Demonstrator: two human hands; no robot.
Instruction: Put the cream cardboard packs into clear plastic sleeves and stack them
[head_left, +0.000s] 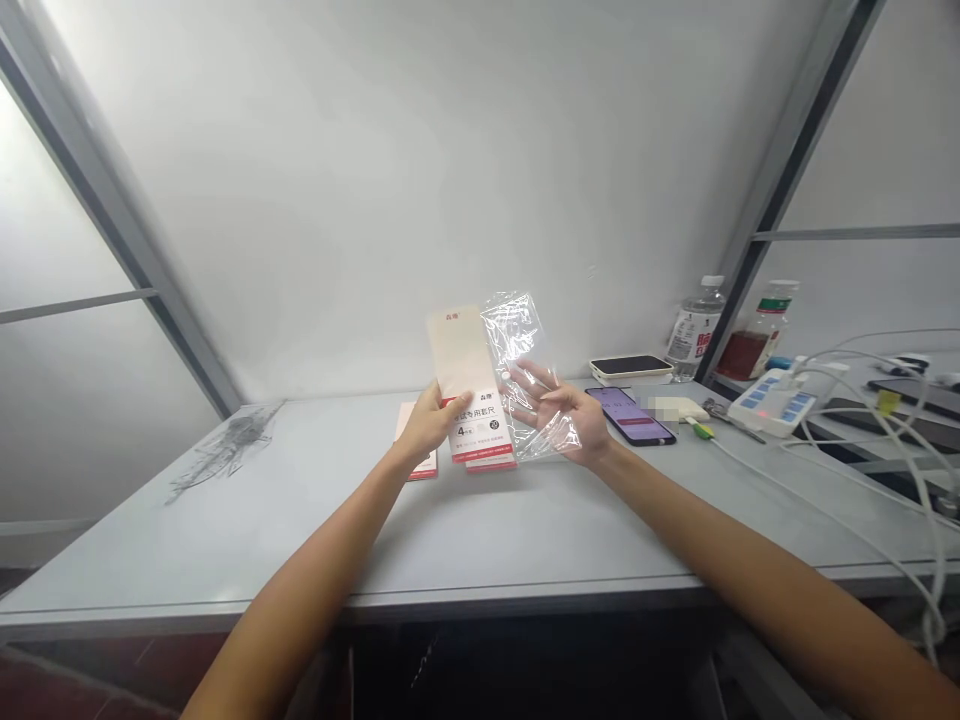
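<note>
At the far left, a dark grey scribble-like mark (225, 452) spreads across the pale worktop (315, 540). Further along, a red-edged packet (424, 468) sits partly hidden behind the left hand (429, 422), whose fingers are closed on a beige-and-red ruler-set card (459, 350), held up over the worktop's middle. Just beside it, a clear plastic sleeve (516, 325) is held by the right hand (577, 412), thumb at its edge, fingers fanned out and visible through the film. Beyond lie a lilac-screened smartphone (637, 415), a labelled water bottle (694, 335) and a white power strip (776, 400).
</note>
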